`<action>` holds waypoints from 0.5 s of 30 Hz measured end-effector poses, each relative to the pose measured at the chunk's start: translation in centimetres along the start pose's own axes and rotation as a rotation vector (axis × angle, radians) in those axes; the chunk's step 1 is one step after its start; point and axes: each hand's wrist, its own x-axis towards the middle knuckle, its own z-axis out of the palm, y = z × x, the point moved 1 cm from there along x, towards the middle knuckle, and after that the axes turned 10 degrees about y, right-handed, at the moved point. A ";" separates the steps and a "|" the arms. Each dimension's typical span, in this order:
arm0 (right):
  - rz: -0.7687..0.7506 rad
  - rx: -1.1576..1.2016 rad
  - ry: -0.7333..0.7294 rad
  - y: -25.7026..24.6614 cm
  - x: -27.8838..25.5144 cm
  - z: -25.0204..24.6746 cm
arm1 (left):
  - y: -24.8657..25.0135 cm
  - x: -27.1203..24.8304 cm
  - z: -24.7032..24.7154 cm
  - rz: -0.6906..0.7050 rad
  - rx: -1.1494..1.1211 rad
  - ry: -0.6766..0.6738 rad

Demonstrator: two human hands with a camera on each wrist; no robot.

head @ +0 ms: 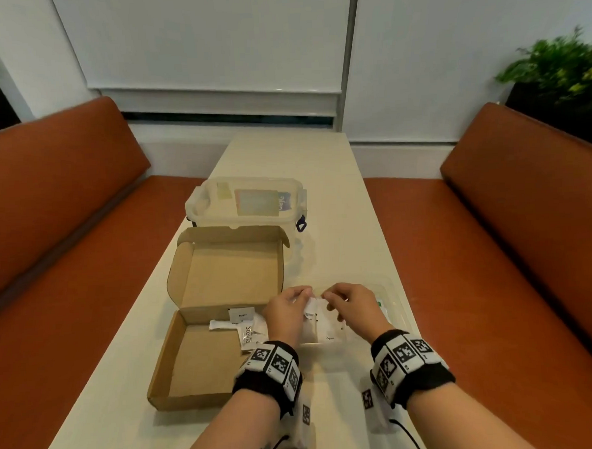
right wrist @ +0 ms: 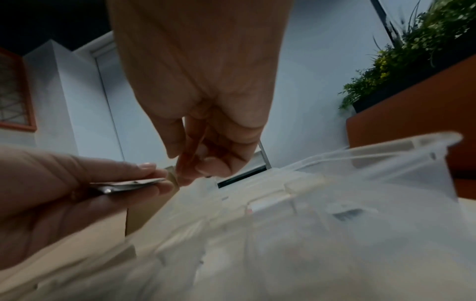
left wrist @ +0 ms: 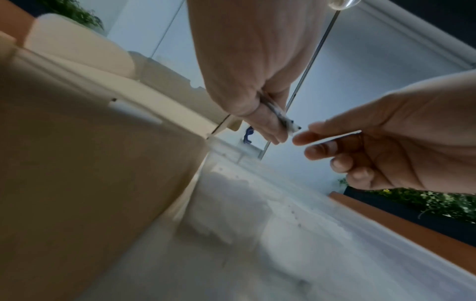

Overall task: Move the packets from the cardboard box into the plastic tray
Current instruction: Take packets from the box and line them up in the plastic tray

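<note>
— Over the near left corner of the clear plastic tray (head: 392, 289), just right of the open brown cardboard box (head: 206, 363), what are you doing?

— I hold a small stack of flat white paper packets (head: 314, 305) above the tray. My left hand (head: 287, 314) pinches the stack between thumb and fingers. My right hand (head: 352, 305) hovers just beside its free end, fingers curled, thumb and forefinger nearly meeting. From the left wrist view I see a slim gap between those fingertips (left wrist: 300, 140) and the packets (left wrist: 284, 122), so my right hand grips nothing.

— Which step is that?

— The carry is done, I judge; this is the release into the tray. White packets (head: 327, 329) already lie on the tray floor below my hands.

— And the box?

— More white packets (head: 243, 325) remain against the box's far wall, right of its middle, one printed "Stevia".

— What next?

— Probably my right fingers close on the top packet, peel it off and lay it flat in the tray, while my left keeps the others from fanning out. Thin paper slips easily, so a light, square pinch matters.
</note>
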 end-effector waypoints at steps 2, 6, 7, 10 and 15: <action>0.014 0.049 0.006 -0.6 0.0 -0.5 | 0.6 -0.1 0.3 0.019 0.008 -0.037; 0.033 0.144 0.014 -1.2 -0.1 -1.4 | 2.0 -0.5 1.2 0.005 -0.061 -0.107; 0.044 0.158 0.014 -1.3 0.0 -1.5 | 2.2 -0.6 1.5 -0.019 -0.090 -0.133; 0.069 0.176 0.034 -1.1 0.2 -1.9 | 3.0 -0.8 2.1 -0.103 -0.159 -0.213; 0.097 0.219 0.087 -0.4 1.0 -2.8 | 3.1 -1.1 2.8 -0.147 -0.211 -0.320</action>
